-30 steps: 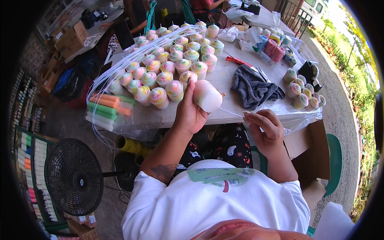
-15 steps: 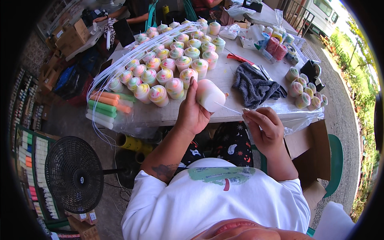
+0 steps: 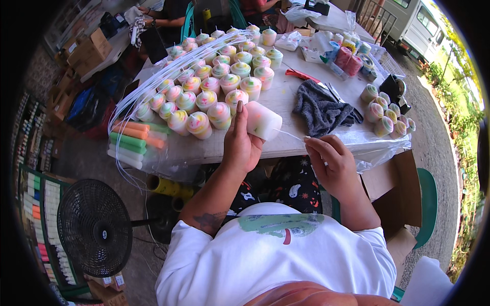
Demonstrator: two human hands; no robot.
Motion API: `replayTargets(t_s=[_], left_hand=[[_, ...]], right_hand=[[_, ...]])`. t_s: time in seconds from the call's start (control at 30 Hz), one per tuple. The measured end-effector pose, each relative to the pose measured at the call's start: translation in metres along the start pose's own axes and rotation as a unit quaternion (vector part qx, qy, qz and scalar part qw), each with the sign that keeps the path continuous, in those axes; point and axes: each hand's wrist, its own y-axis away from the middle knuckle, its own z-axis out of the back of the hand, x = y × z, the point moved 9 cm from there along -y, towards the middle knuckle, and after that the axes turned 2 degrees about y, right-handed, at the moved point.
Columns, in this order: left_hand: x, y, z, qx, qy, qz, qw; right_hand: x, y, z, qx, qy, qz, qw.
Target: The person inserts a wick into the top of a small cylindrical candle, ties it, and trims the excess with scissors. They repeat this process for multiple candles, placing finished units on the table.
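My left hand [image 3: 242, 147] is wrapped round a pale, pastel-marbled candle [image 3: 265, 121], tilted on its side above the table's front edge. A thin white wick [image 3: 289, 134] runs from the candle's flat end toward my right hand [image 3: 331, 157]. The fingertips of that hand are pinched on the wick's far end, and the wick looks taut. Just beyond my left hand stand rows of similar swirl-topped candles [image 3: 206, 100], most with a short wick sticking up. A bundle of long white wicks [image 3: 153, 77] lies across their left side.
On the table [image 3: 286, 109] lie a dark grey cloth [image 3: 320, 104], scissors with red handles [image 3: 301, 75] and a group of small candles [image 3: 383, 109]. Coloured stick candles [image 3: 130, 138] are at the left corner. A black fan [image 3: 94, 229], an open cardboard box [image 3: 395, 188] and a green chair [image 3: 427, 204] stand nearby.
The candle has turned slightly in my left hand, so its flat end faces more to the right. Both hands keep their grip, and the whole view has shifted a little.
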Motion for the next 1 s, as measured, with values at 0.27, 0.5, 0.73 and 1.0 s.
replayTargets(t_s=[0.27,0.5,0.73,1.0], left_hand=[[0.006,0.004,-0.010,0.026,-0.009,-0.011,1.000],[0.017,0.003,-0.029,0.062,-0.019,0.000,0.998],[0.015,-0.001,-0.037,0.059,-0.020,-0.004,0.998],[0.022,-0.003,-0.023,0.032,-0.061,-0.023,0.997]], right_hand=[[-0.009,-0.002,-0.013,0.012,-0.032,-0.039,0.999],[-0.013,-0.007,-0.013,-0.015,-0.019,-0.035,0.999],[-0.010,-0.014,-0.009,-0.018,0.012,-0.026,0.999],[-0.009,-0.016,-0.015,-0.002,0.009,-0.008,1.000]])
